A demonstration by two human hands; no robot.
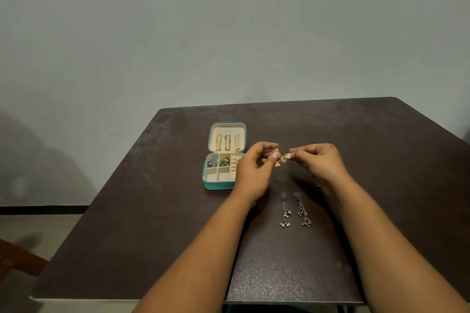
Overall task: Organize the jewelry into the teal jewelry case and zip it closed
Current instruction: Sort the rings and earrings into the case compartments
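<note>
Gold earrings held just right of the open teal case, above the table.

The left hand (255,165) and right hand (318,160) meet over the table (152,211), each with fingers curled and fingertips pinching one piece of a pair of gold filigree earrings (281,157). The earrings hang between the two hands, just right of the teal jewelry case (225,156), whose lid lies open away from the person with three gold chains hanging in it. The case sits to the left of both hands, and the left hand is plainly nearer, partly overlapping its right edge. My read is that the next carry goes leftward to the vacant front compartments. A pair of long silver drop earrings (296,209) lies on the table nearer the person than the case, long axes pointing toward the person, untouched.
</note>
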